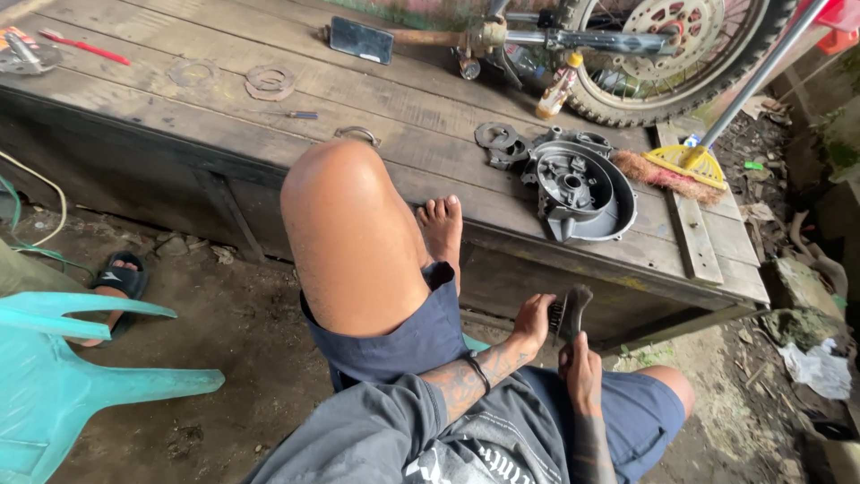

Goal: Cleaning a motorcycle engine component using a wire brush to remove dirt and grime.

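Note:
I sit with my bare left knee raised and my left foot (442, 226) resting on the edge of a wooden platform (224, 116). Low in front of me, both hands meet on a small dark object (570, 309) that looks like a brush; its details are unclear. My left hand (534, 323) grips its left side, fingers curled, with a black band on the wrist. My right hand (582, 366) holds it from below. A grey metal engine cover (578, 188) lies on the platform beyond my hands, hollow side up, with dark ring-shaped parts (497, 139) beside it.
A motorcycle wheel (681, 54) and a small bottle (560, 85) stand at the back. A yellow broom (685, 166), a phone (361, 40), a screwdriver (300, 115) and flat rings (269, 82) lie on the planks. At the left are a teal plastic chair (54, 376) and another person's sandalled foot (116, 285).

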